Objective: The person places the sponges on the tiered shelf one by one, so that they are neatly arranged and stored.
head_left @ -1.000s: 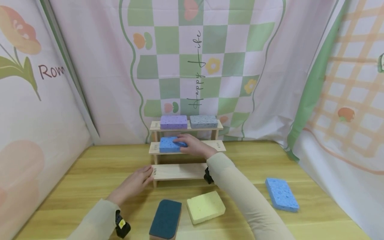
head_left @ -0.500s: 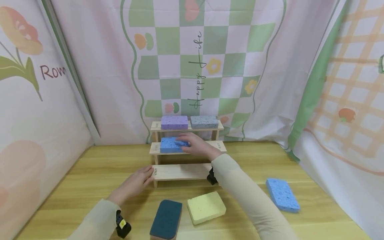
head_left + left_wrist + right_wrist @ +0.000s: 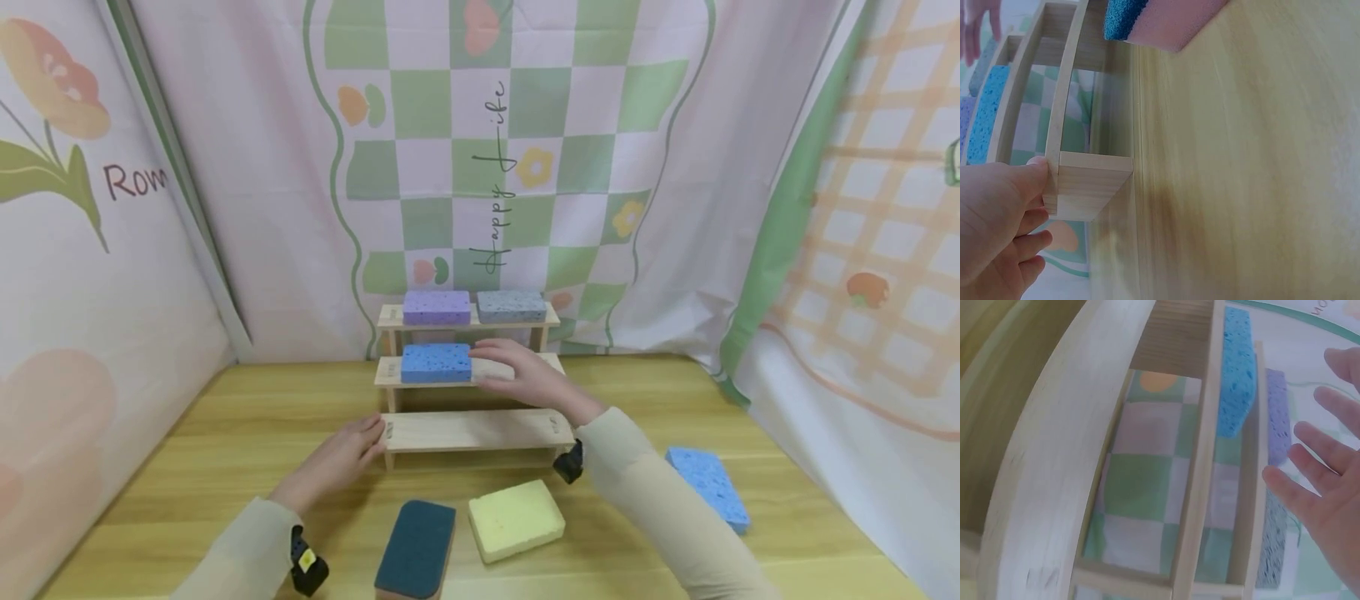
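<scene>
A blue sponge [image 3: 437,363] sits on the left part of the middle step of a three-step wooden stand [image 3: 472,430]. Just right of that sponge is my right hand [image 3: 528,377], holding nothing; in the right wrist view its fingers [image 3: 1319,481] are spread and apart from the sponge. My left hand [image 3: 333,462] grips the left end of the lowest step, with the thumb and fingers on either side of the board in the left wrist view. A purple sponge [image 3: 437,308] and a grey sponge [image 3: 512,307] lie side by side on the top step.
In front of the stand, a sponge with a dark green top [image 3: 416,548] and a yellow sponge [image 3: 516,521] lie on the wooden table [image 3: 187,433]. Another blue sponge [image 3: 712,487] lies at the right, partly behind the right sleeve. Printed curtains [image 3: 277,208] surround the table.
My right hand has let go of the blue sponge and moved right, away from it. The sponge stays on the middle step. My left hand has kept its place on the stand.
</scene>
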`<state>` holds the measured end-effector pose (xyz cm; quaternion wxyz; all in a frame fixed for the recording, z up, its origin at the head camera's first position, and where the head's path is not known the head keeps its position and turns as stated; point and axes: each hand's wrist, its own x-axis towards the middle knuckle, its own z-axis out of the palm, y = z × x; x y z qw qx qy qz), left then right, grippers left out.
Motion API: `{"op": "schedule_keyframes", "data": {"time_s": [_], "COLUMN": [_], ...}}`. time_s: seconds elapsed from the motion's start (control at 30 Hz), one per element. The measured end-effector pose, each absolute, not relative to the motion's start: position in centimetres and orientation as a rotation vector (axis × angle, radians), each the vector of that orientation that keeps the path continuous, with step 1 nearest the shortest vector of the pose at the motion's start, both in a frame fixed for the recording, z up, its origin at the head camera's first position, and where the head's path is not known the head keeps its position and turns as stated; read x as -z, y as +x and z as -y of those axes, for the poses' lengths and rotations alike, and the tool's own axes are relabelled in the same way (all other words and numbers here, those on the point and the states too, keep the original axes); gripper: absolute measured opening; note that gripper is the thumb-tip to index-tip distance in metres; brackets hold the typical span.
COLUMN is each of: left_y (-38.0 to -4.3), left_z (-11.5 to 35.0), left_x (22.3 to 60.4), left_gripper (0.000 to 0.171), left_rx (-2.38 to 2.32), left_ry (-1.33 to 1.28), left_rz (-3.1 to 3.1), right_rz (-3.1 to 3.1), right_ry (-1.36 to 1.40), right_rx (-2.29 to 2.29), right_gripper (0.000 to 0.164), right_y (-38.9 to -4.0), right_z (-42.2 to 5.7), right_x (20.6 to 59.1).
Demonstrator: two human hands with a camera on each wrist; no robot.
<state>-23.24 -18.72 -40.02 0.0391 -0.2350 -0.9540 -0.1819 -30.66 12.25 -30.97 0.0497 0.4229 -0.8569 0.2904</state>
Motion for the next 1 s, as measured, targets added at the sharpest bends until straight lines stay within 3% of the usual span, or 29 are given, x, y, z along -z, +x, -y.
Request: {"op": "schedule_keyframes", "data": {"time_s": [0.6,1.0], "left_y": [-22.9,-22.9], "left_z": [18.4,18.5], "left_x": [39.7,39.6], "left_gripper": [0.047,0.047], "left_rx": [0.579,0.583], "left_ry": [-0.697,-0.701], "left_rz": [2.930,2.930], "right_rz": [2.646,2.668], "right_ry": [1.099,1.024], "right_rx": [-0.968,-0.967], "right_gripper": [0.064,0.063], "right_y": [-27.7,-26.4], "right_z": [-20.4,-25.4], "right_x": [31.4,32.4]}}
